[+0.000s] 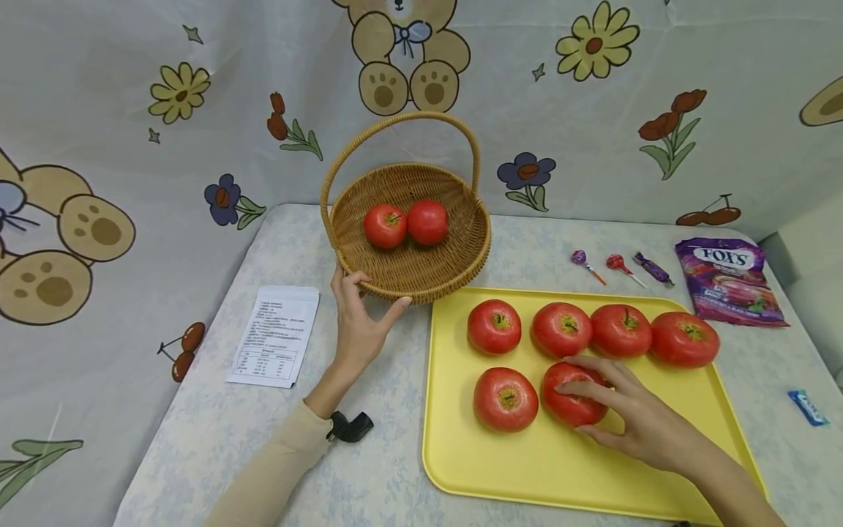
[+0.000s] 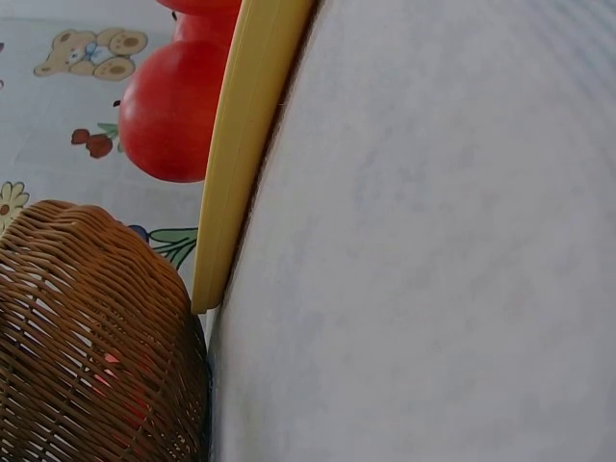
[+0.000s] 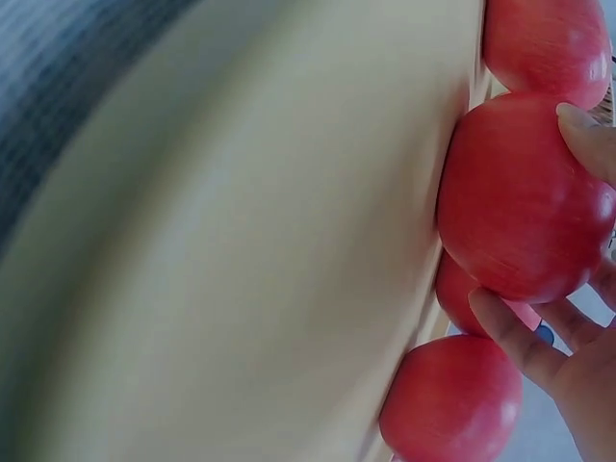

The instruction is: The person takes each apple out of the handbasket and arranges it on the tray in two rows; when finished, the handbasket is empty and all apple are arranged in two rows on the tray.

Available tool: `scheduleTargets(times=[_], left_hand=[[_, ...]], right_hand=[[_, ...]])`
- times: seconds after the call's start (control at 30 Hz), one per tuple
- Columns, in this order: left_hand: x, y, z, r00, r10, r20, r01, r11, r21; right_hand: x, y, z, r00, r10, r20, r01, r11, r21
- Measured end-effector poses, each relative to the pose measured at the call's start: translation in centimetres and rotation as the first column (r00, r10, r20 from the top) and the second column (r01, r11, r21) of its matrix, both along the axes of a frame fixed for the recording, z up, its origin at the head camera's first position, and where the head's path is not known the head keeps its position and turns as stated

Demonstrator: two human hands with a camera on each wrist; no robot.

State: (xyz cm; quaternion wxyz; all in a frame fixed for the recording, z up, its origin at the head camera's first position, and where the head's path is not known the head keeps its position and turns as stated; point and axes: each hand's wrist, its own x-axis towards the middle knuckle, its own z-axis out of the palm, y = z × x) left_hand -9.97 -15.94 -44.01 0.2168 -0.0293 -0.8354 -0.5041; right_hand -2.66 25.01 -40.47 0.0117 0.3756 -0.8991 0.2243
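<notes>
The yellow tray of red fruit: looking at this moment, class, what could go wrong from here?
The right hand grips one red fruit close to its neighbours; lifting it might knock one and set it rolling.
The left hand holds the near rim of the wicker basket; a pull could tip it, perhaps spilling the two fruits inside.

Homelike nook: table (image 1: 382,461), bear-print backdrop (image 1: 500,80)

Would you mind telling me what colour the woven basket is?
The woven basket is golden brown, which shows best in the head view.
</notes>
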Motion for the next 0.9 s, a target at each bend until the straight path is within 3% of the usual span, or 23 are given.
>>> scheduleTargets(times=[0.27, 0.43, 0.7, 0.9], left_hand=[[0.0, -0.1, 0.0, 1.0, 0.001, 0.0, -0.001, 1.0, -0.007], [0.0, -0.1, 0.0, 1.0, 0.004, -0.001, -0.004, 1.0, -0.015], [-0.1, -0.1, -0.1, 1.0, 0.006, -0.002, -0.006, 1.0, -0.01], [-0.1, -0.1, 0.0, 1.0, 0.0, -0.009, 0.0, 1.0, -0.008]], right_hand=[[0.0, 0.0, -0.2, 1.0, 0.031, 0.004, -0.03, 0.998, -0.049], [0.1, -0.1, 0.2, 1.0, 0.019, -0.008, -0.019, 1.0, -0.024], [-0.1, -0.4, 2.3, 1.0, -0.023, -0.014, 0.023, 1.0, -0.01], [-1.1, -0.9, 3.7, 0.999, -0.022, -0.026, 0.021, 1.0, -0.007]])
